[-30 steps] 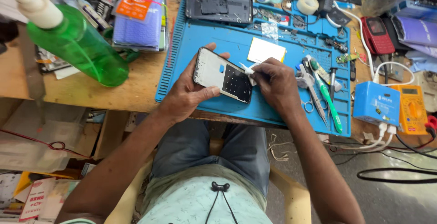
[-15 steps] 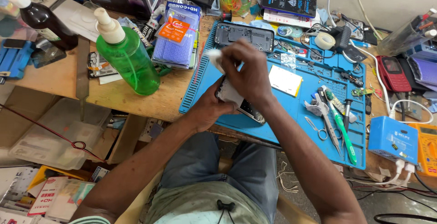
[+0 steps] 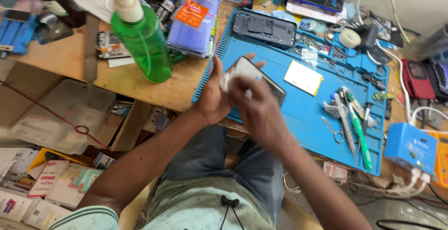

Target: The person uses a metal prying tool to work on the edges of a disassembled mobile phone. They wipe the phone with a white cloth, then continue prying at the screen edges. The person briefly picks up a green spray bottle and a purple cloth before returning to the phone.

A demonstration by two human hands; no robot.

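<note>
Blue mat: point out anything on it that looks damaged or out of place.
A phone body lies opened at the mat's far edge, insides exposed. Tweezers and scissors lie loose at its right. Nothing looks spilled.

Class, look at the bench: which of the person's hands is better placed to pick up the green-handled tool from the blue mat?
Probably the right hand: the green-handled tool lies on the blue mat to its right, while the left hand grips the phone farther away.

even, bright daylight falls over my bench with only soft shadows, my right hand (image 3: 259, 111) is smeared by motion blur over the phone (image 3: 254, 78), the green bottle (image 3: 140, 38) shows a pale sheen, and the edges bend slightly.
</note>
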